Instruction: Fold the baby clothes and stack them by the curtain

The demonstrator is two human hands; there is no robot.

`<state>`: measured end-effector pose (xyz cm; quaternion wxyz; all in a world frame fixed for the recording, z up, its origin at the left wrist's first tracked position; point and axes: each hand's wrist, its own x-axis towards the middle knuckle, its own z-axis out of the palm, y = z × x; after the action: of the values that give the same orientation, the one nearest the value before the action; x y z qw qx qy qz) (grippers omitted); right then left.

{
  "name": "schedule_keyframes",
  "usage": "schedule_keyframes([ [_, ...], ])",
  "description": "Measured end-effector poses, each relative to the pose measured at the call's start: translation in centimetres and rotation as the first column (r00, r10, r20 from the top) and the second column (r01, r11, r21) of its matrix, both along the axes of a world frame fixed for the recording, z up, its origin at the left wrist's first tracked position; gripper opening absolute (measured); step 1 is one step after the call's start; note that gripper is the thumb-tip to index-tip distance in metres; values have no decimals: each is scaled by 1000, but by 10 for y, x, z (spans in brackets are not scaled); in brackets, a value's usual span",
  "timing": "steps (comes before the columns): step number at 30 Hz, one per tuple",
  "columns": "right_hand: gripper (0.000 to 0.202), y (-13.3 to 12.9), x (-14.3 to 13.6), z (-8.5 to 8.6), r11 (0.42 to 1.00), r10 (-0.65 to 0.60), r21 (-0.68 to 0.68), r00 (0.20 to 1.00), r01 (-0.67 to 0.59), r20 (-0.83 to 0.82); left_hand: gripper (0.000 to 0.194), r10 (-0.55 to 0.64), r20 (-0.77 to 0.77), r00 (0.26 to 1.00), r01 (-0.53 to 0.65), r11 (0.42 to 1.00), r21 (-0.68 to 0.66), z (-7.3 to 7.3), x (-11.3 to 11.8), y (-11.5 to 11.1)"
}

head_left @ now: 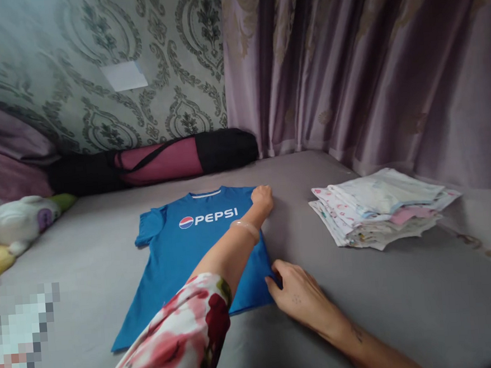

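Observation:
A blue T-shirt (208, 248) with a PEPSI print lies spread on the grey bed sheet (312, 173), its collar toward the wall. My left hand (263, 198), on the arm with a bangle and floral sleeve, reaches across the shirt. Its fingers are closed on the shirt's right-side sleeve, which it mostly covers. Lower down, my right hand (292, 284) is at the shirt's right edge near the hem, with thumb and fingertips bent around the fabric there. My left forearm hides part of the shirt's middle.
To the right sits a stack of folded white printed cloths (382, 208). A black and pink long bag (160, 161) lies along the wall. Plush toys (23, 222) are at the left, below a pink cloth. Purple curtains (346, 59) hang behind. A blurred patch covers the lower left corner.

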<state>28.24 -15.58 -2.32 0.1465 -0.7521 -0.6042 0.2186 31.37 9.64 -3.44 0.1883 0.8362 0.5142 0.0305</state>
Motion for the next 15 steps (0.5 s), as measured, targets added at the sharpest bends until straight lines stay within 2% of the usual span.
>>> schedule_keyframes([
  [3, 20, 3, 4, -5, 1000, -26, -15, 993, 24, -116, 22, 129, 169, 977, -119, 991, -64, -3, -7, 15],
  [7, 19, 9, 9, -14, 999, -25, -31, 972, 18, -233, 16, 301, 384, 873, -209, 942, -263, -1, -29, 38],
  [11, 21, 11, 5, -14, 999, 30, -17, 937, -38, -348, 15, 472, 558, 683, -202, 855, -477, 5, -59, 58],
  [15, 33, 10, -3, -5, 996, 74, -16, 927, -86, -368, 14, 604, 646, 468, -95, 761, -642, 10, -93, 69],
])
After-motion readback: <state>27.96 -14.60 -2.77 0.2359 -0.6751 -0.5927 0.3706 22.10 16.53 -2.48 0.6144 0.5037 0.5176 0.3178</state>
